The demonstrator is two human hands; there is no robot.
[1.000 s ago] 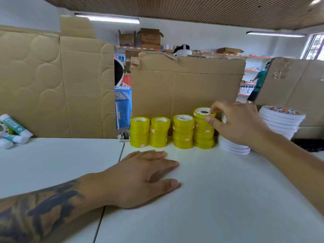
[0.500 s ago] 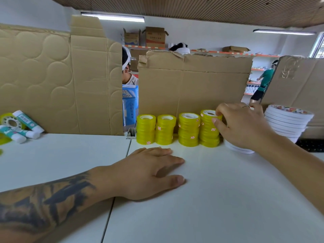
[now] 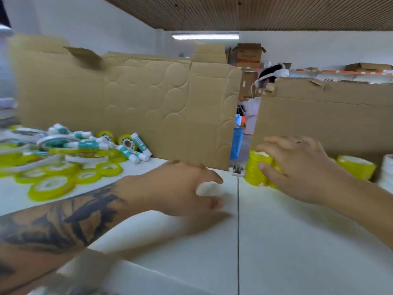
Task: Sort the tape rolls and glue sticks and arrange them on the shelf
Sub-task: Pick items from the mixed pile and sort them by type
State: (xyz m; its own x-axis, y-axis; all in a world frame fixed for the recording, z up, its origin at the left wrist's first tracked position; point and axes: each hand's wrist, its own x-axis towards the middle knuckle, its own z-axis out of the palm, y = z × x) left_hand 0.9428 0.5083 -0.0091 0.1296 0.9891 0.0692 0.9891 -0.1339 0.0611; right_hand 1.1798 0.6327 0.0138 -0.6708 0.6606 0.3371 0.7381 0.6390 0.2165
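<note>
right hand (image 3: pixel 297 167), round glossy yellow tape stack (image 3: pixel 254 171)
</note>
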